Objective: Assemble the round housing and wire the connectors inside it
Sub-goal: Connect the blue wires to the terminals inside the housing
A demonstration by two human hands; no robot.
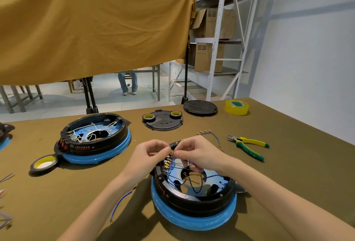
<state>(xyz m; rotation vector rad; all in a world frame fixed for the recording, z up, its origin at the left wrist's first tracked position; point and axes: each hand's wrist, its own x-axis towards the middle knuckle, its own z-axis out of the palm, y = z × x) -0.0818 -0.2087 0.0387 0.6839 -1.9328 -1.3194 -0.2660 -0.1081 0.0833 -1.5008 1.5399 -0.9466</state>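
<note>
In the head view the round housing (pixel 194 192), a black ring on a blue base, sits near the front edge of the desk (pixel 288 164), right of its middle, and both hands meet over the housing's far-left rim. The left hand (pixel 151 154) has its fingertips drawn together at the topmost brass connector (pixel 171 152) in the row of terminals (pixel 167 162); the right hand (pixel 196 153) pinches the same spot from the other side, fingers curled, with blue wires (pixel 192 181) looping below it into the housing. The step looks like wiring: seating a spade connector on its terminal. The next move probably calls for a straight, firm push while the other hand steadies the terminal, then one more lead from the spare blue wires (pixel 210 135) lying toward the far right beside the pliers (pixel 249 144). A second housing (pixel 96 137) with white wiring rests toward the desk's left edge
</note>
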